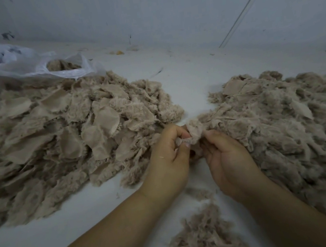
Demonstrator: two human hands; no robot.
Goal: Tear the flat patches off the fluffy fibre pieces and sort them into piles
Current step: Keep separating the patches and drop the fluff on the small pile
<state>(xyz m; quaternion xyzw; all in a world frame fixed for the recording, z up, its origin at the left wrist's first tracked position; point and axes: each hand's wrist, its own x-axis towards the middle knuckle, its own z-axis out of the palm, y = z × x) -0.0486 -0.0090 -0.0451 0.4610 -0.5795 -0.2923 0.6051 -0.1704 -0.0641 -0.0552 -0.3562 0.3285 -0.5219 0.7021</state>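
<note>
A small beige fluffy fibre piece (194, 131) is held between both hands in the middle of the view. My left hand (167, 154) pinches its left edge with thumb and fingers. My right hand (225, 156) grips its right side, fingers curled under it. A big heap of fluffy pieces with flat mesh patches (58, 139) lies to the left. Another large heap (285, 126) spreads on the right, touching my right hand. A small pile of fluffy shreds (204, 237) sits near me between my forearms.
A clear plastic bag (22, 66) holding more beige pieces lies at the back left. Everything rests on a white surface (182, 74) that meets a pale wall (161, 7) behind. Small scraps dot the surface near the wall.
</note>
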